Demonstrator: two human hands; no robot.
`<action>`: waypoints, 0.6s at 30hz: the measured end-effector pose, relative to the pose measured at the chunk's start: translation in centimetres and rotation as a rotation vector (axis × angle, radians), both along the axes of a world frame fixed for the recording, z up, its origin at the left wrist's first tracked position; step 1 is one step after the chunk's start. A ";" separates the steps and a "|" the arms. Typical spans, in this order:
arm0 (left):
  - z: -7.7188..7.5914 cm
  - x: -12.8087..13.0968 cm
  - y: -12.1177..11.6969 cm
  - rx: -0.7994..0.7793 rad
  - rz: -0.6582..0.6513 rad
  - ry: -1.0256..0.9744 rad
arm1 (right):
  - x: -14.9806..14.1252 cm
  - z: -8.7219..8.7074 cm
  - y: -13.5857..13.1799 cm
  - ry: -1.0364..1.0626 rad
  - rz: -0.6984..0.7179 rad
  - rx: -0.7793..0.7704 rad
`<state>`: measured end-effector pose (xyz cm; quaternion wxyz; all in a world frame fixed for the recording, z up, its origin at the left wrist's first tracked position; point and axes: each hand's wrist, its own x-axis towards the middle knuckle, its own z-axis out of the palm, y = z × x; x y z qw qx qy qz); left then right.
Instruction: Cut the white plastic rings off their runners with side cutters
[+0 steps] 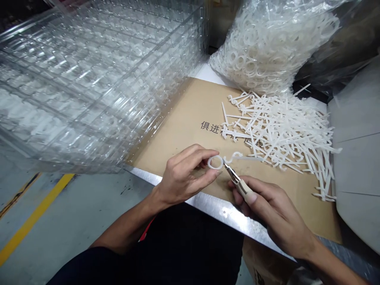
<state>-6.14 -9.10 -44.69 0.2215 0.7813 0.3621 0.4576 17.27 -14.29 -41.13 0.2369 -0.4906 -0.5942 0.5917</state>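
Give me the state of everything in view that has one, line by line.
Left hand: pinching a white plastic ring
Right hand: gripping side cutters
Side cutters: tips at the ring's edge
Bag of white rings: full, bulging
White plastic strips: loose, heaped
Clear plastic trays: stacked
Cardboard sheet: lying flat

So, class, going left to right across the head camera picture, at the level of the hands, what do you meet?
yellow floor line → left hand → white plastic ring → pliers → right hand
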 end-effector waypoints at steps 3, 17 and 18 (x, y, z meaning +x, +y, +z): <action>0.0 0.0 0.0 0.003 -0.002 0.005 | 0.0 0.1 0.0 -0.010 0.000 -0.002; 0.0 0.0 0.0 0.007 -0.020 0.021 | 0.0 -0.1 -0.1 -0.046 0.013 0.007; 0.1 -0.1 0.0 0.006 -0.024 0.019 | 0.0 -0.1 -0.1 -0.056 0.015 0.007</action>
